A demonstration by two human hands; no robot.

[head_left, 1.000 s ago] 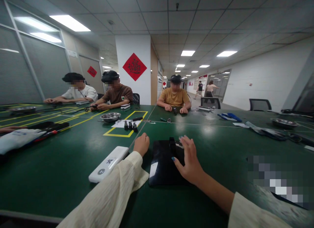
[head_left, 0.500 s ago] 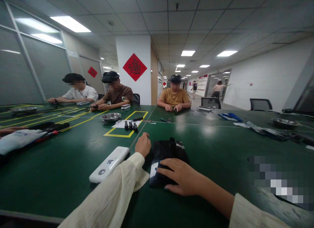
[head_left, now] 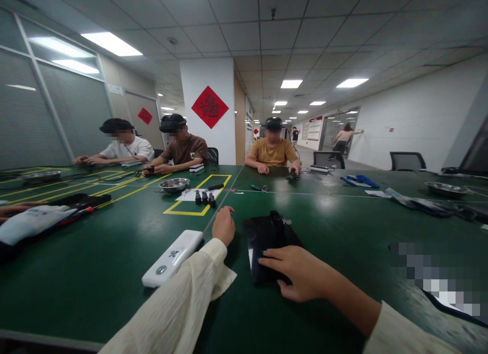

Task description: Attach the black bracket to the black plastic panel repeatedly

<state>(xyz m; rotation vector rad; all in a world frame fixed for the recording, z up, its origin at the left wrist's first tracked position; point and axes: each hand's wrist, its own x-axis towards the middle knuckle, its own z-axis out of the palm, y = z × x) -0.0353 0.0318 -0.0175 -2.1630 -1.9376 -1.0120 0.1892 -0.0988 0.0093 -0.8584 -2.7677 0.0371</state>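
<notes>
Rectangular ceiling lights [head_left: 112, 43] shine over a green-topped table [head_left: 95, 277]. A red diamond-shaped sign [head_left: 210, 107] decorates the white pillar [head_left: 221, 146]; mesh-backed chairs [head_left: 407, 161] stand before a white wall [head_left: 404, 110].

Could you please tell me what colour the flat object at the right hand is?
The flat object is black, best seen in the head view.

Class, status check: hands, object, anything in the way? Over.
Right hand on near-right part of flat, glossy black rectangular object. Left hand curled, left of it. Possible obstacle: white oblong device beside cream fabric left sleeve.
</notes>
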